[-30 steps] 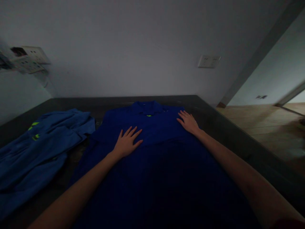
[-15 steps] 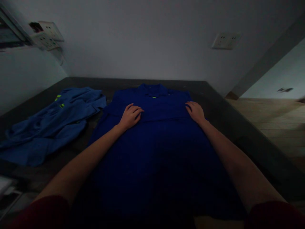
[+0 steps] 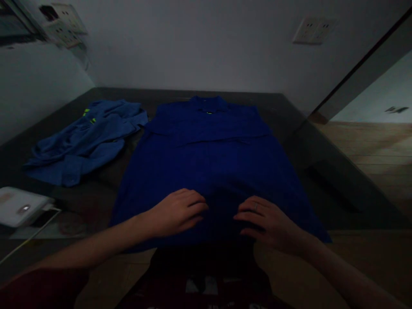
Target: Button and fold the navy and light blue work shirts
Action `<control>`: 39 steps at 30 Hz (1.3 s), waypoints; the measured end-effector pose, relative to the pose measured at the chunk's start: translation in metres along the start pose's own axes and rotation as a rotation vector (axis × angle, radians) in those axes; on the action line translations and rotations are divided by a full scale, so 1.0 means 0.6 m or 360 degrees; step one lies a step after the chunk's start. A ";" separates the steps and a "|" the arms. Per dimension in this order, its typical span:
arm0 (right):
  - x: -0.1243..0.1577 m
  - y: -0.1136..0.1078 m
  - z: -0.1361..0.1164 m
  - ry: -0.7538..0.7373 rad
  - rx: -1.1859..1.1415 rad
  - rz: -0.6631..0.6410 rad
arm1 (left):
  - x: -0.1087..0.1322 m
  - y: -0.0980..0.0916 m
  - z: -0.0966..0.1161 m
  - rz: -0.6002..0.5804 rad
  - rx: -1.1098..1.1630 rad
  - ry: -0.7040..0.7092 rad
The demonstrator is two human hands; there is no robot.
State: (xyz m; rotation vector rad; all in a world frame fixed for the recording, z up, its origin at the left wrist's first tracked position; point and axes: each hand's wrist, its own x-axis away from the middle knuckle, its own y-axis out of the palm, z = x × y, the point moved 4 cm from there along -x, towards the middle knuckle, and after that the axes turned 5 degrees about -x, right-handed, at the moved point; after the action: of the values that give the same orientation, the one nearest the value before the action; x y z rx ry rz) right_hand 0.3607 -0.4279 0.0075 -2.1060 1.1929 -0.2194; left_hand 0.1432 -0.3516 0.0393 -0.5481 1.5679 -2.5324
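A dark blue collared shirt lies spread flat on the dark table, its collar at the far end and its sleeves folded across the upper part. Over the lower part of the shirt is my left hand, fingers loosely bent and apart, holding nothing. To its right, my right hand has its fingers spread above the cloth near the bottom hem, a ring on one finger. Whether either hand touches the fabric is hard to tell in the dim light.
Left of the shirt lies a crumpled lighter blue garment with yellow-green patches. A white box-shaped device with a cable sits at the table's left front. The dark table meets a wall with sockets at the back.
Both hands have drawn back from the shirt's upper part towards its bottom hem and closer together. The view has tilted down, bringing the hem and white device into sight.
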 end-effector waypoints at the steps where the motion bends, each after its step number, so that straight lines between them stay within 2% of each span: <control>1: 0.010 0.014 -0.011 0.0019 0.0058 -0.0042 | 0.009 0.013 0.019 -0.0034 -0.0009 -0.0036; 4: 0.029 0.048 -0.019 0.0097 0.0199 -0.0019 | 0.029 0.052 0.049 -0.0086 -0.0091 -0.0148; 8: 0.035 0.065 -0.020 0.0083 0.0098 0.0187 | 0.046 0.082 0.052 -0.0171 -0.0157 -0.0180; 10: 0.034 0.063 -0.028 0.0036 0.0040 0.0250 | 0.050 0.079 0.052 -0.0182 -0.0136 -0.0148; 13: 0.030 0.049 -0.044 0.0008 -0.0044 0.0343 | 0.053 0.057 0.059 -0.0146 -0.0066 -0.0047; 18: 0.030 0.035 -0.066 -0.0029 -0.0079 0.0513 | 0.055 0.030 0.073 0.0004 0.0074 0.0080; 20: 0.035 0.050 -0.071 -0.0028 -0.0036 0.0485 | 0.057 0.036 0.078 0.0055 0.0059 0.0103; 23: 0.045 0.081 -0.075 -0.0023 -0.0011 0.0320 | 0.066 0.045 0.086 0.0090 -0.0029 0.0192; 25: 0.048 0.089 -0.077 -0.0018 -0.0090 0.0276 | 0.071 0.039 0.090 0.0092 -0.0042 0.0261; 27: 0.047 0.081 -0.076 0.0003 -0.0227 0.0331 | 0.069 0.023 0.090 0.0099 -0.0022 0.0285; 30: 0.034 0.055 -0.068 0.0095 -0.0256 0.0517 | 0.046 0.002 0.076 0.0161 -0.0064 0.0104; 33: 0.016 0.046 -0.053 0.0235 -0.0036 0.0605 | 0.008 0.015 0.051 0.0223 -0.0209 -0.0261; 35: 0.007 0.059 -0.047 0.0270 0.0085 0.0510 | -0.015 0.043 0.039 0.0187 -0.0288 -0.0388; 39: 0.009 0.095 -0.047 0.0166 0.0164 0.0199 | -0.031 0.091 0.029 0.0075 -0.0318 -0.0416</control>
State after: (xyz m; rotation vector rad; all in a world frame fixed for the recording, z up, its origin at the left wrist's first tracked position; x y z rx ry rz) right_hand 0.3118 -0.4650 -0.0093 -1.9439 1.3408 -0.3298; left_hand 0.1616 -0.3861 -0.0065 -0.8169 1.7185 -2.1777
